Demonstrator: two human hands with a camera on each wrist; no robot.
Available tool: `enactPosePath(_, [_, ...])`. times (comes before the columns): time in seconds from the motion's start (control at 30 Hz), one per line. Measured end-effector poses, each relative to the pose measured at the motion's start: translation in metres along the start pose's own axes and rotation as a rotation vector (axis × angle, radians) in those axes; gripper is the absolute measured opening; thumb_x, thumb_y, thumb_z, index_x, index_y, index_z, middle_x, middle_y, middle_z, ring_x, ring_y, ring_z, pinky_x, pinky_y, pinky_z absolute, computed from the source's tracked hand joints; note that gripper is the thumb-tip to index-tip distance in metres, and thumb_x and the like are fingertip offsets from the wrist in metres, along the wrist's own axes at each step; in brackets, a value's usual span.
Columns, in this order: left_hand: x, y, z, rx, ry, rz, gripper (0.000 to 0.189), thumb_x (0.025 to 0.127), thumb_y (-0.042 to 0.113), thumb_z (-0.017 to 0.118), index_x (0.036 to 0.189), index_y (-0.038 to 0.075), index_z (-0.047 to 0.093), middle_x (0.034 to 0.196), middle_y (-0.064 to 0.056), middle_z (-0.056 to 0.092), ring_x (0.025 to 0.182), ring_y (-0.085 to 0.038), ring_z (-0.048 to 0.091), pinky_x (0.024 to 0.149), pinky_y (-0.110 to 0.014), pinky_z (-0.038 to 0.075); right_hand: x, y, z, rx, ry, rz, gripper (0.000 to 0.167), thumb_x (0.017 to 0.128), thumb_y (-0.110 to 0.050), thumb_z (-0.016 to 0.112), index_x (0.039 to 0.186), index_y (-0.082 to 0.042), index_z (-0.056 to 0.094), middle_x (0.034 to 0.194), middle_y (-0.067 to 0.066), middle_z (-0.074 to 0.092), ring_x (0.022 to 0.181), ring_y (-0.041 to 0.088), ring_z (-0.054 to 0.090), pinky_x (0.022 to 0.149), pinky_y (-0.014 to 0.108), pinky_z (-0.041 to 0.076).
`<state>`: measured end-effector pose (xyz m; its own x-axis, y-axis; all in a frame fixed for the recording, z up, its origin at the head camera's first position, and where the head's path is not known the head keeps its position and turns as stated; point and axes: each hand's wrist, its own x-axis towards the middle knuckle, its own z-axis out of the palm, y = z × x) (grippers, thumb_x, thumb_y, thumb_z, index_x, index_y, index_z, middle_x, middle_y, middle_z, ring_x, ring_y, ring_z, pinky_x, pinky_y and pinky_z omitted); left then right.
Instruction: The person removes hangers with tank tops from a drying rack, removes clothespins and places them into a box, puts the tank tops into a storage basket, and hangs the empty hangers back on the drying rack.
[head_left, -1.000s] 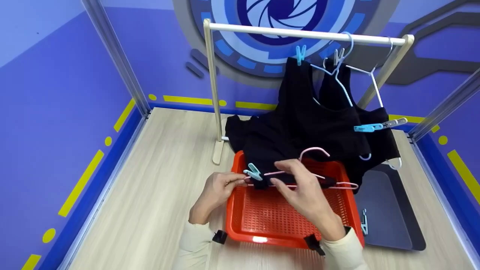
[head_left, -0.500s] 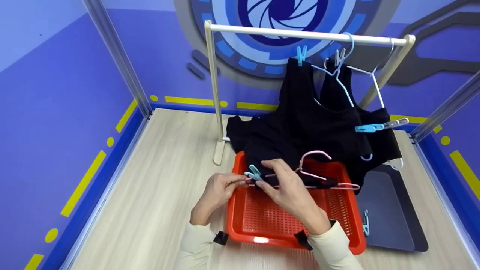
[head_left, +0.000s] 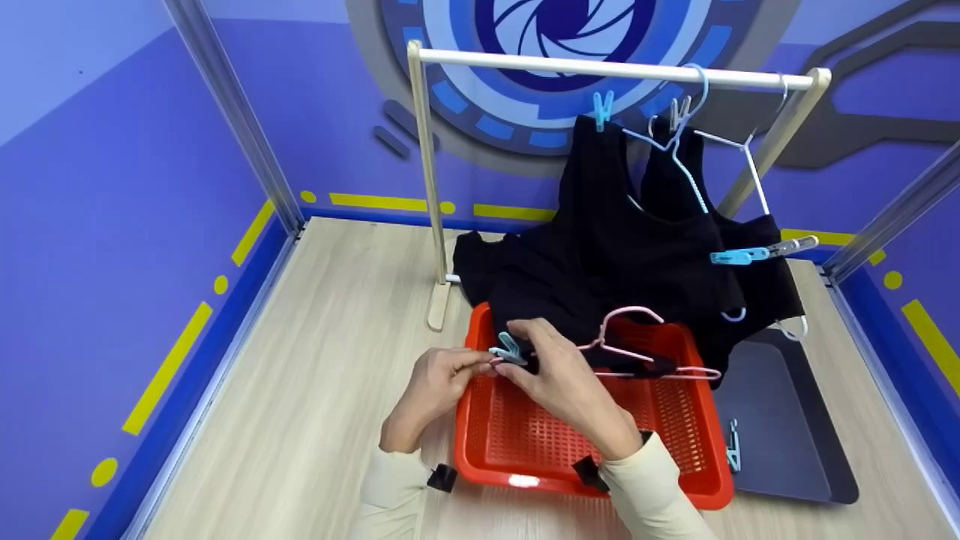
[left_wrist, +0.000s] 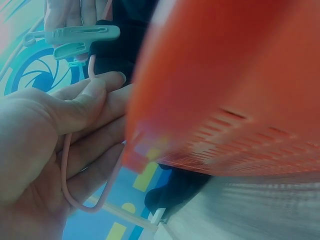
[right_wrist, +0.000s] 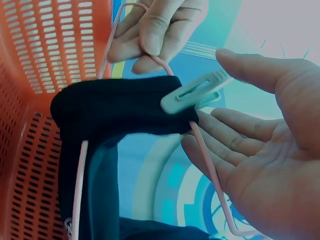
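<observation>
With left hand point(head_left: 439, 379), pinches pink hanger point(right_wrist: 79, 190) near one end, above red basket point(head_left: 463, 435); with right hand point(head_left: 559, 379) spread, brackets pale-blue clip point(right_wrist: 175, 101) gripping black garment point(right_wrist: 115, 105) on hanger.

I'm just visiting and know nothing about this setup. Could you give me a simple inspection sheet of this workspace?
Surface: pale wood-grain tabletop under a red-orange perforated plastic basket.
Job's things: thin pink clothes hanger, black fabric garment on it, pale aqua plastic clip on the garment.
Clutter: dark grey rectangular tray, another pale aqua clip at its basket-side edge; black sleeveless tops hanging from a white-barred, pale wooden rack.
Hands: left hand pinches the hanger near one end; right hand is open beside the clip on the garment, contact unclear.
Cables: nothing seen.
Surroundings: blue-purple patterned walls with yellow marks, silver metal corner posts.
</observation>
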<state>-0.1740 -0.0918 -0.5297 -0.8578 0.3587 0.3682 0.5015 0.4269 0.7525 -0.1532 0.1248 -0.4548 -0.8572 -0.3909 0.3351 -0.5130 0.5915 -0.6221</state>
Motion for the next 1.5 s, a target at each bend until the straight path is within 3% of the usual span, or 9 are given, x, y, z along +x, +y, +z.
enactPosePath(0.63, [-0.001, -0.002, 0.0, 0.005, 0.008, 0.036, 0.016, 0.099, 0.009, 0.074, 0.111, 0.006, 0.084, 0.102, -0.002, 0.081, 0.094, -0.016, 0.077, 0.085, -0.036, 0.061, 0.01, -0.001, 0.009, 0.078, 0.009, 0.028, 0.032, 0.093, -0.008, 0.084, 0.12, -0.004, 0.069, 0.111, 0.005, 0.071, 0.099, 0.019, 0.068, 0.088, 0.039, 0.059])
enactPosePath(1.07, [0.0, -0.003, 0.0, 0.015, 0.007, 0.037, 0.018, 0.1, 0.012, 0.074, 0.114, 0.008, 0.084, 0.103, -0.001, 0.081, 0.096, -0.014, 0.076, 0.087, -0.035, 0.061, 0.005, 0.006, 0.015, 0.106, 0.138, -0.056, 0.029, 0.088, -0.005, 0.087, 0.112, -0.004, 0.071, 0.101, 0.008, 0.072, 0.092, 0.018, 0.069, 0.08, 0.038, 0.059])
enactPosePath(1.5, [-0.001, -0.004, 0.001, 0.005, 0.017, 0.053, 0.017, 0.1, 0.011, 0.073, 0.113, 0.006, 0.084, 0.104, -0.003, 0.081, 0.095, -0.015, 0.077, 0.085, -0.035, 0.061, 0.003, 0.01, 0.022, 0.133, 0.242, -0.148, 0.023, 0.084, 0.002, 0.088, 0.1, -0.007, 0.074, 0.108, 0.003, 0.076, 0.099, 0.018, 0.073, 0.08, 0.038, 0.062])
